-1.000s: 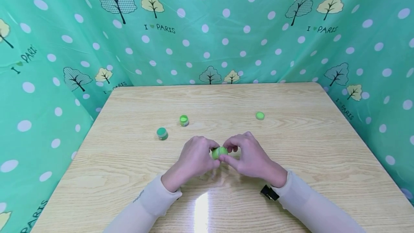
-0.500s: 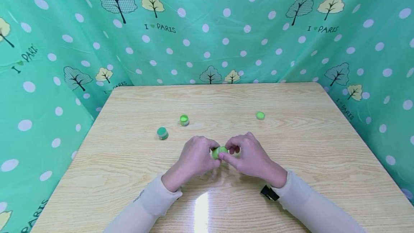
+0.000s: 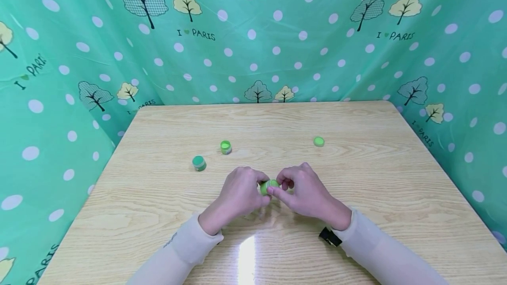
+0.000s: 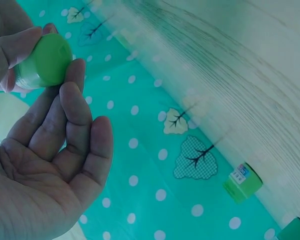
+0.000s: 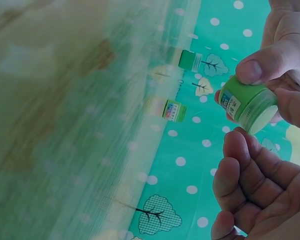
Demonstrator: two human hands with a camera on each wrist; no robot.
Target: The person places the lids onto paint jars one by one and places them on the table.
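Note:
A small light-green paint jar (image 3: 266, 188) with a printed label is between my two hands, over the middle of the table. My left hand (image 3: 240, 191) grips its body; in the left wrist view the thumb and a fingertip lie against the green base (image 4: 54, 59). The jar is tilted, its lid end towards my right hand (image 3: 304, 191). In the right wrist view the right thumb (image 5: 294, 107) presses the edge of the pale, clear-rimmed lid (image 5: 263, 119), and the other fingers curl below. Part of the lid is hidden by the fingers.
On the wooden table (image 3: 166, 214), a bright-green jar (image 3: 225, 147) stands uncovered, with a darker green jar (image 3: 199, 163) to its left. A light-green round lid (image 3: 318, 141) lies farther right. A dotted turquoise curtain (image 3: 253, 43) hangs behind the table.
The right hand's fingers have shifted slightly at the lid end of the jar. The left hand and the other things stay in place.

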